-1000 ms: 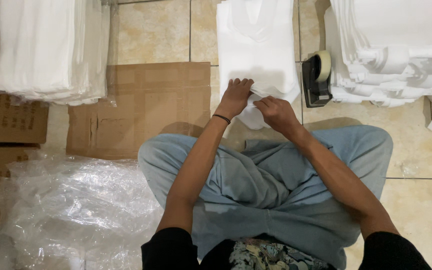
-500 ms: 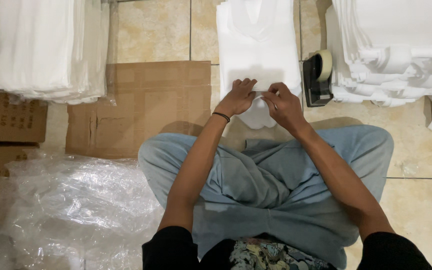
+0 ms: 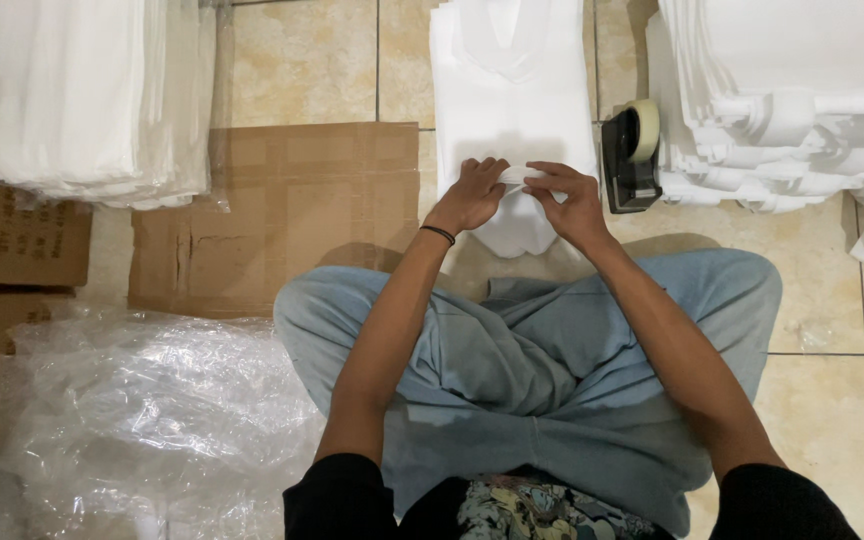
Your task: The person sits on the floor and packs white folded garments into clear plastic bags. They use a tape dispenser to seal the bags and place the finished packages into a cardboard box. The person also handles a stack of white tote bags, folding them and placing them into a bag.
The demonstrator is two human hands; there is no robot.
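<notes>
A white folded garment (image 3: 512,100) lies flat on the tiled floor in front of my crossed legs. My left hand (image 3: 470,195) and my right hand (image 3: 572,200) meet over its near end, both pinching a small white piece (image 3: 520,174), which looks like a strip of tape or a fold of the cloth; I cannot tell which. A black band sits on my left wrist. A black tape dispenser (image 3: 632,150) stands just to the right of my right hand.
A stack of white folded garments (image 3: 82,95) lies at the far left, another pile (image 3: 802,100) at the far right. Flattened cardboard (image 3: 282,210) covers the floor at left, brown boxes (image 3: 2,250) at the left edge, crumpled clear plastic (image 3: 132,420) beside my left knee.
Both hands have drawn closer together over the garment's near end and shifted slightly away from me; the right hand now meets the left at the small white piece.
</notes>
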